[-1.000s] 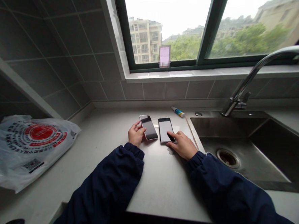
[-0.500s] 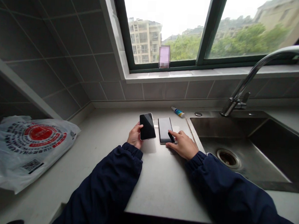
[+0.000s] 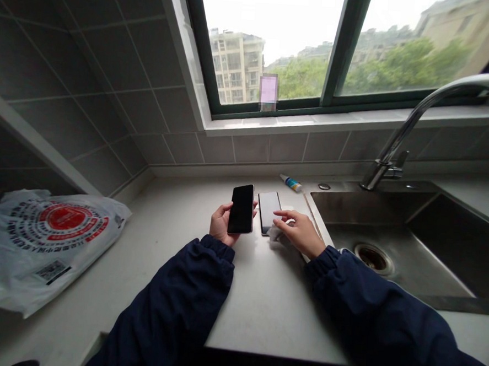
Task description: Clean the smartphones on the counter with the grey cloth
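My left hand [image 3: 222, 226] grips a black phone [image 3: 242, 209] by its lower part and holds it raised off the grey counter [image 3: 262, 294], screen dark and facing me. A second phone [image 3: 267, 210] lies flat on the counter just right of it. Over that phone's near end my right hand [image 3: 297, 232] has its fingers closed on a small whitish wad [image 3: 275, 233], perhaps a cloth or tissue. Dark blue sleeves cover both arms.
A steel sink [image 3: 394, 242] with a curved tap [image 3: 418, 116] lies to the right. A small tube [image 3: 291, 182] rests by the back wall. A white printed plastic bag [image 3: 38, 236] sits on the left. Grey tiles and a window stand behind.
My left hand has lifted the left phone off the counter and turned it upright. My right hand has left the second phone's screen and now holds the whitish wad.
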{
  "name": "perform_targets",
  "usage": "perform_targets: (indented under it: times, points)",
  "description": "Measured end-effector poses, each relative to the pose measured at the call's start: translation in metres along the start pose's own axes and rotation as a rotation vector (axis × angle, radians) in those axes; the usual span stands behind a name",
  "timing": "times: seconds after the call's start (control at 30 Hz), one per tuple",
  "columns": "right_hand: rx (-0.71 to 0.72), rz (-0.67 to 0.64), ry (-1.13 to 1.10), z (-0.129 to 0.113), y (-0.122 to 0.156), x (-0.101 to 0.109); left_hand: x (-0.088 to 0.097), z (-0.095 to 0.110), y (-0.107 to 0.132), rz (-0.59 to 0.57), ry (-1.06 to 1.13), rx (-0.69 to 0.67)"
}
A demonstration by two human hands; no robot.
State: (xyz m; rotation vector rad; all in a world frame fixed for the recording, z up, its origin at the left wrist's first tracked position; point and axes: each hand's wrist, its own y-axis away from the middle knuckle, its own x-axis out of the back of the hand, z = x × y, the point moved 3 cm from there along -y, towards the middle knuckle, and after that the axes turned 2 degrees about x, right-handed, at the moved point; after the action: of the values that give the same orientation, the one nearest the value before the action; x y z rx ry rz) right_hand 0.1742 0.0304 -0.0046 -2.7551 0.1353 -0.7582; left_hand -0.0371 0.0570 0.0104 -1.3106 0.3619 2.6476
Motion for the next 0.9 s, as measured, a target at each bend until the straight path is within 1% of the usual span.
perform_targets:
  times: [0.13,0.23,0.3,0.4,0.53,0.67,0.77,0.9]
  points:
    - [0.006,-0.035,-0.107,-0.003,0.001,-0.002,-0.003,-0.002,0.006,-0.065,0.011,0.025]
    - [-0.01,-0.036,-0.273,-0.006,0.002,-0.002,-0.005,-0.004,0.01,-0.117,0.003,0.079]
    - [-0.03,-0.003,-0.388,-0.008,0.003,-0.001,-0.007,-0.006,0.013,-0.136,-0.009,0.104]
    - [-0.056,0.064,-0.481,-0.008,0.002,0.001,-0.01,-0.007,0.015,-0.154,-0.014,0.113]
    - [-0.098,0.133,-0.563,-0.005,0.0,0.002,-0.014,-0.011,0.017,-0.21,-0.02,0.152]
    - [-0.089,0.197,-0.613,-0.004,-0.001,0.003,-0.013,-0.015,0.017,-0.173,-0.043,0.196]
    - [-0.08,0.188,-0.634,-0.005,-0.001,0.003,-0.011,-0.016,0.018,-0.159,-0.065,0.2]
    - [-0.062,0.179,-0.628,-0.008,0.0,0.003,-0.008,-0.02,0.018,-0.206,-0.088,0.251]
